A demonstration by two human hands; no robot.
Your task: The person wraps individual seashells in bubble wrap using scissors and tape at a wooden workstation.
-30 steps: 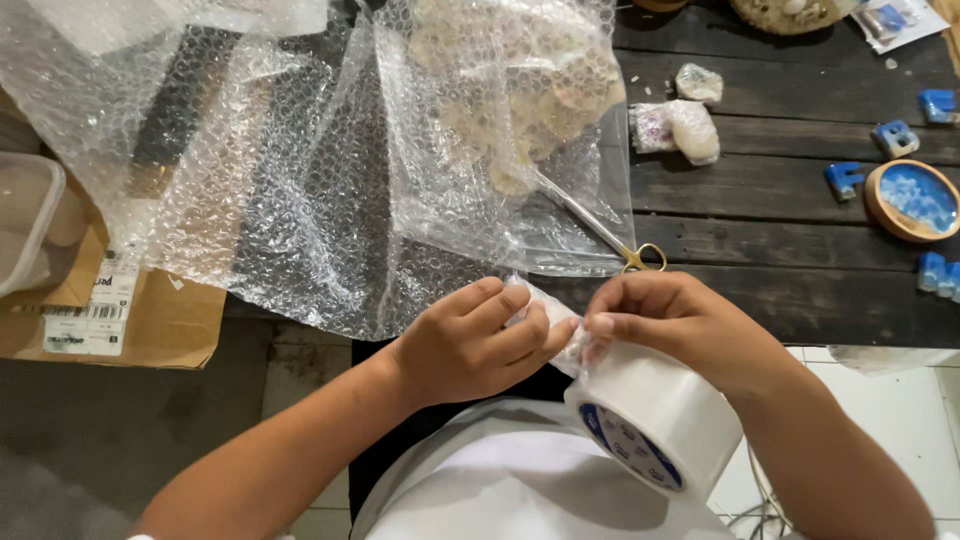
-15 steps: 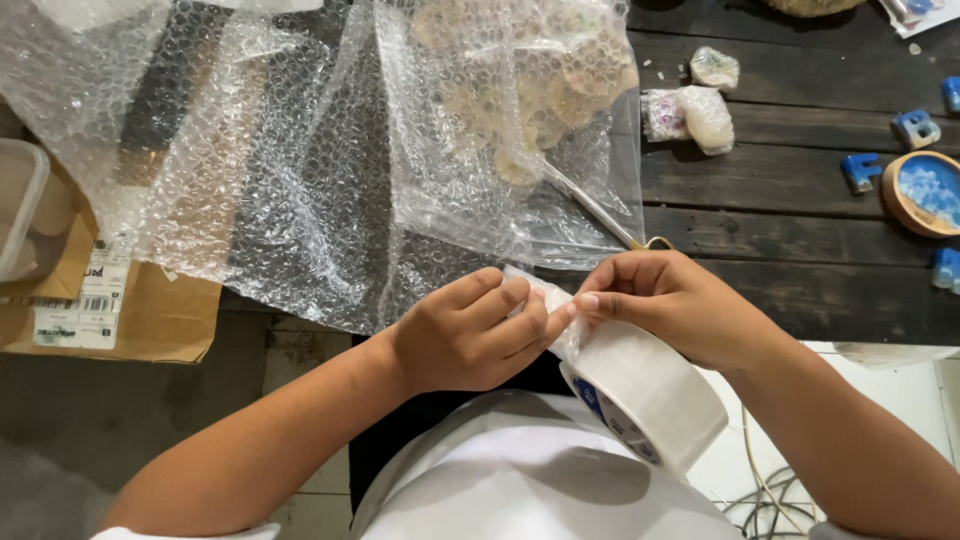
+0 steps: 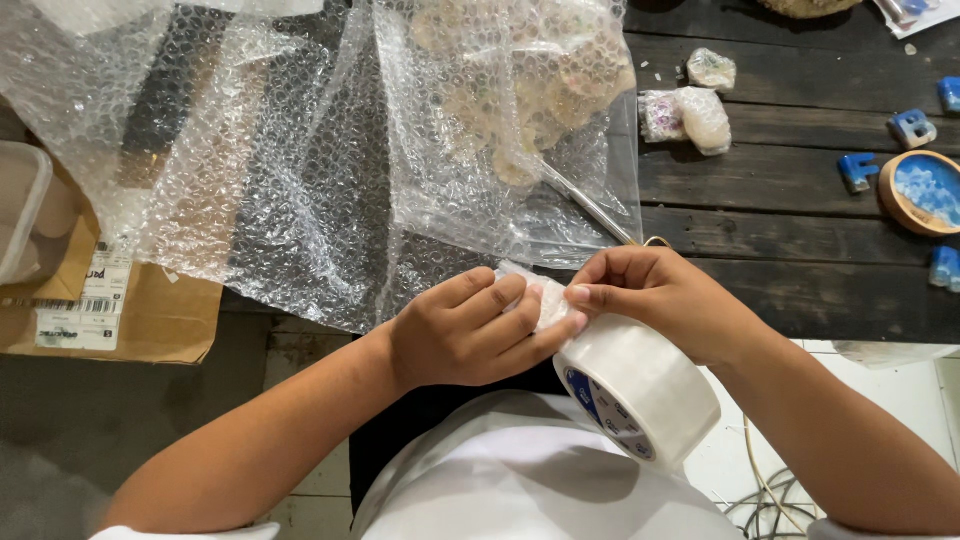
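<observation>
Here my left hand [image 3: 465, 335] and right hand [image 3: 665, 300] meet just off the near edge of the desk [image 3: 800, 210], both pinching the loose end of the roll of clear tape [image 3: 640, 390], which hangs under my right hand. Beyond my knuckles, bubble wrap [image 3: 300, 180] spreads over the desk's left part, with scissors [image 3: 590, 205] under one sheet.

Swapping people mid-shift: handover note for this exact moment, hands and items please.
Left hand: pinching the loose tape end.
Right hand: holding the tape roll, fingertips at the same end.
Bubble wrap lies spread on the dark table, loosely folded over pale items; scissors partly under it.
Done: tape end lifted.
Left: no tape on the wrap yet; bundle unsealed.
</observation>
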